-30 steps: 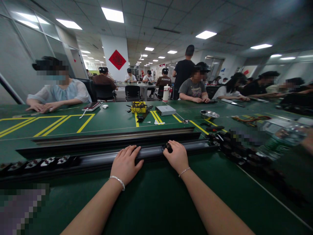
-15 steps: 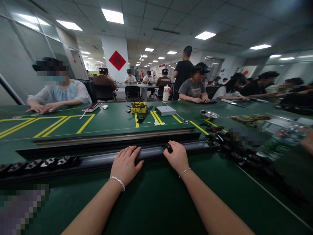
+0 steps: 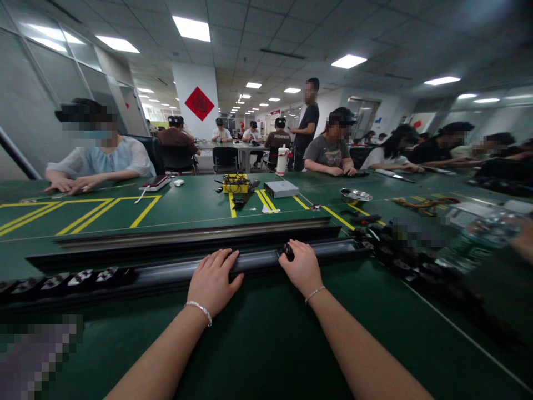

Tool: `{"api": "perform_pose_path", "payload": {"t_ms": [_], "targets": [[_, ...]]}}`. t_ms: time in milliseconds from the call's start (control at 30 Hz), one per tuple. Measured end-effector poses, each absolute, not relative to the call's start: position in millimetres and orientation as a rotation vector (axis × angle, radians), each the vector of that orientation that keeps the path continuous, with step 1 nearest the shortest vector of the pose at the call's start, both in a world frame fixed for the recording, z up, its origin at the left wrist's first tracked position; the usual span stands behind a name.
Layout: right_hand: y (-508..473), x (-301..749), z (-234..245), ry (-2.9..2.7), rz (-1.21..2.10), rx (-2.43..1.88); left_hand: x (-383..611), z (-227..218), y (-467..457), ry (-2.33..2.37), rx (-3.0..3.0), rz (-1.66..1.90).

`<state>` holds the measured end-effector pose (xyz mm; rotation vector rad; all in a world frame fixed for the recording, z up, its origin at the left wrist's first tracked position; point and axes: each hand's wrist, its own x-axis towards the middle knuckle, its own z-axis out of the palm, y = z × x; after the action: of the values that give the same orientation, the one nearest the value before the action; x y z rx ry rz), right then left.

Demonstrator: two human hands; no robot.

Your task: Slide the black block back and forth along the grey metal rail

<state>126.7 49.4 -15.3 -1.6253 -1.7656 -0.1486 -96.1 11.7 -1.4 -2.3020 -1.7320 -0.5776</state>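
A long dark channel-shaped rail [image 3: 166, 271] lies crosswise on the green table in front of me. My left hand [image 3: 214, 278] rests flat over its middle, fingers stretched and thumb apart. My right hand [image 3: 302, 266] is closed on a small black part [image 3: 287, 251] that sits in the rail; the fingers partly cover it. Several black pieces with metallic tops [image 3: 83, 276] stand in a row in the rail's left end. Behind it lie more long dark strips [image 3: 187, 241], side by side.
More black parts [image 3: 416, 264] are heaped at right near a plastic bottle [image 3: 478, 239]. Farther back are a metal bowl [image 3: 356, 195], a grey box [image 3: 281, 189], a yellow box with cables [image 3: 235, 183] and a white bottle [image 3: 282, 161]. Co-workers sit across the table.
Both my hands stay in place on the rail and the black part. In the background, the standing person has turned and shifted slightly left.
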Motion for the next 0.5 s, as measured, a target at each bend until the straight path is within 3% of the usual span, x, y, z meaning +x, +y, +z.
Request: {"api": "perform_pose_path", "payload": {"t_ms": [500], "targets": [[47.2,127.4,-10.1,-1.787,-0.099,-1.653,-96.5,-0.9,11.7,-1.751,-2.306,-0.585]]}}
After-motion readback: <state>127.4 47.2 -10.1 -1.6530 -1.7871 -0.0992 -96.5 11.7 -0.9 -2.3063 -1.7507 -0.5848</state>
